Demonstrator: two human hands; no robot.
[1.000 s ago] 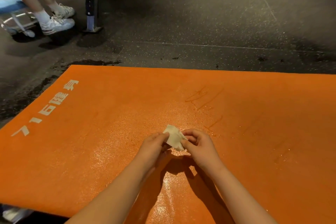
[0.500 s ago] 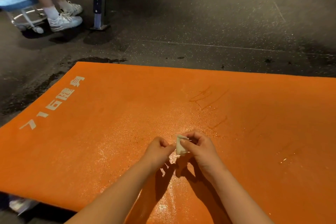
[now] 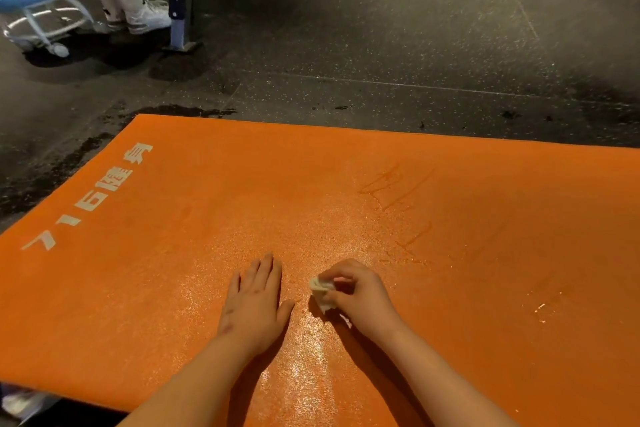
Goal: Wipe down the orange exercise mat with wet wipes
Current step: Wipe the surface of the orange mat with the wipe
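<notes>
The orange exercise mat point(image 3: 173, 236) lies flat on the dark gym floor and fills the lower part of the head view, with white lettering near its left end. Its middle glistens wet, and faint streaks mark it further right. My left hand point(image 3: 254, 298) rests flat on the mat, fingers straight and pointing away from me. Just to its right, my right hand point(image 3: 356, 295) grips a small folded white wet wipe point(image 3: 320, 291) and holds it down against the mat. Most of the wipe is hidden under my fingers.
Beyond the mat is speckled black rubber floor point(image 3: 415, 45) with dark wet patches near the mat's far left corner. At the back left stand a bench's metal leg point(image 3: 178, 7), a blue-topped stool point(image 3: 31, 7) and another person's legs in white sneakers point(image 3: 145, 15).
Both hands were folding the wipe together above the mat. Now my left hand has let go and lies flat on the mat, while my right hand has brought the folded wipe down onto it.
</notes>
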